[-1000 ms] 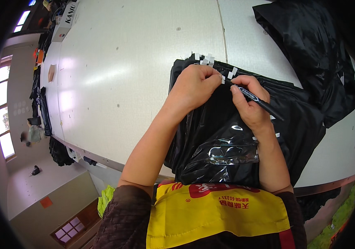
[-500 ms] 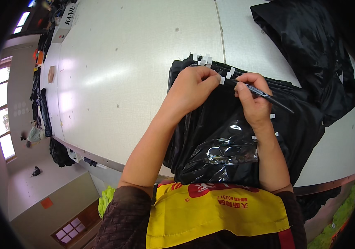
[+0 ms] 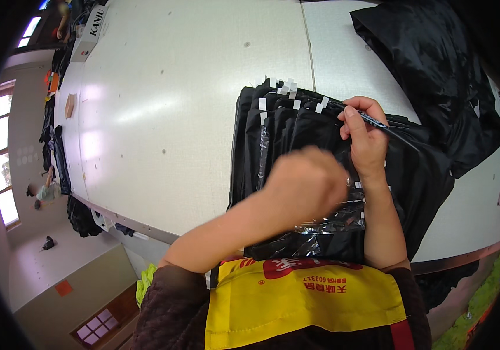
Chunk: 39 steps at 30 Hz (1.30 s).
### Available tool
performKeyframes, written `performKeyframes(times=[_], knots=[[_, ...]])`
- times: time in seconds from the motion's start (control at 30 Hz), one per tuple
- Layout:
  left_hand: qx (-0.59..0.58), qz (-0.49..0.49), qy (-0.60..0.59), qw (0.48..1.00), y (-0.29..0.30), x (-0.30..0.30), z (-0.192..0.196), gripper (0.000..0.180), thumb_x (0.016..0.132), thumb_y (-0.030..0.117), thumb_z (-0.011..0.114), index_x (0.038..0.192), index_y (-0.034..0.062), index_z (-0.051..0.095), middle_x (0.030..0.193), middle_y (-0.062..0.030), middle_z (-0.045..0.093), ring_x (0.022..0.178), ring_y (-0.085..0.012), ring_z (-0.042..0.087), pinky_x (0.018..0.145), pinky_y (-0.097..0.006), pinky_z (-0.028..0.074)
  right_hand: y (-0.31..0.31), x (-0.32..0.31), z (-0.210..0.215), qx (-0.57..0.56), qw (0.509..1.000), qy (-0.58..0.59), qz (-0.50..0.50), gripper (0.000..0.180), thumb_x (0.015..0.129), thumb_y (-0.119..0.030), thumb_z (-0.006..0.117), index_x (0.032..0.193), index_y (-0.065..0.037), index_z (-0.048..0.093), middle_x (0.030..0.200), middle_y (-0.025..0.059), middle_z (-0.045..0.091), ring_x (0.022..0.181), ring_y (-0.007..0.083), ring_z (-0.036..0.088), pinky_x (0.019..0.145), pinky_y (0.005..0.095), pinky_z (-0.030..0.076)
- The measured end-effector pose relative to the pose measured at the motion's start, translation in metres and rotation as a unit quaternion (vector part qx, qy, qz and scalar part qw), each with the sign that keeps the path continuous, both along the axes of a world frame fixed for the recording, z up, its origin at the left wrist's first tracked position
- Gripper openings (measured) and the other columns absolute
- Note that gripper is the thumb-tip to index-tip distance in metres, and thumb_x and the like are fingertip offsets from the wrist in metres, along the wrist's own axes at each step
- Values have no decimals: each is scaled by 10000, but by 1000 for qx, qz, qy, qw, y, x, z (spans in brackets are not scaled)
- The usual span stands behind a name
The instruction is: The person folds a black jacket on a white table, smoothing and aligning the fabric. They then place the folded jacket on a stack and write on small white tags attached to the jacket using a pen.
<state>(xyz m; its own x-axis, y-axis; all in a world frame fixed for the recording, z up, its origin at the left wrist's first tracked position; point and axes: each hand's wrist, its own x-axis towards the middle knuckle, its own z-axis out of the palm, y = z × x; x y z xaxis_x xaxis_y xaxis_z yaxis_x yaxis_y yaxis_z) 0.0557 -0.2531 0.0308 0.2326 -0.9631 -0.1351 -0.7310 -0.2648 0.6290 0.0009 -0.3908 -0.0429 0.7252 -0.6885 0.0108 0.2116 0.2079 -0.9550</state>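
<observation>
My right hand (image 3: 369,143) pinches a black marker pen (image 3: 373,121) above the upper right part of a pile of folded black garments (image 3: 314,131). Lower down, over the middle of that pile, is my left hand (image 3: 307,185). Motion smears its fingers, so I cannot make out their shape or anything in them. Small white tags (image 3: 262,104) stick out in several places along the pile's far edge and upper left. A shiny clear plastic piece (image 3: 343,220) lies on the garments, partly hidden beneath my left hand and forearm.
The pile rests on a wide pale table (image 3: 185,111). More black fabric (image 3: 431,70) spreads over its far right. A white box (image 3: 89,34) and a small cardboard piece (image 3: 70,105) lie toward the left edge. Beyond that edge is another person (image 3: 45,191).
My left hand has left the tag at the pile's far edge and come down toward me. My right hand has shifted slightly right, still holding the marker pen. More white tags show now.
</observation>
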Motion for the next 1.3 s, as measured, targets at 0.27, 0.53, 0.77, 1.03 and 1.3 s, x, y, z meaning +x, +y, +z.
performKeyframes(times=[0.27,0.53,0.77,1.03,1.3], knots=[[-90,167,-222,956,-28,66,-23,206,702,168,705,867,47,689,1039,-126,616,1013,-317,529,847,-399,423,-1,1,2,4,1000,9,-16,133,879,-109,597,958,-7,564,754,32,592,569,39,482,511,169,396],[-72,192,-52,977,-36,71,-29,178,705,189,717,841,74,707,1047,-138,636,1022,-299,553,866,-379,436,0,1,2,8,1000,-4,-20,121,871,-81,594,962,-8,562,760,29,589,575,37,481,515,168,396],[-16,216,14,976,-36,79,-28,185,765,210,672,862,57,708,1013,-112,659,1016,-278,562,857,-367,445,2,-1,0,-102,993,50,-26,123,845,-58,609,946,2,574,744,6,587,604,39,499,533,183,403],[-11,238,-3,971,-41,79,-33,228,774,239,628,774,15,672,752,-125,641,856,-271,595,768,-358,461,5,0,7,-227,969,98,2,134,815,-61,628,930,-6,586,730,62,603,604,109,557,560,243,451],[25,251,18,968,-44,84,-36,254,750,252,624,739,0,658,701,-126,628,703,-257,605,687,-340,470,6,2,2,-298,947,116,-13,160,799,-74,643,936,-12,592,734,88,618,606,163,589,574,273,467]])
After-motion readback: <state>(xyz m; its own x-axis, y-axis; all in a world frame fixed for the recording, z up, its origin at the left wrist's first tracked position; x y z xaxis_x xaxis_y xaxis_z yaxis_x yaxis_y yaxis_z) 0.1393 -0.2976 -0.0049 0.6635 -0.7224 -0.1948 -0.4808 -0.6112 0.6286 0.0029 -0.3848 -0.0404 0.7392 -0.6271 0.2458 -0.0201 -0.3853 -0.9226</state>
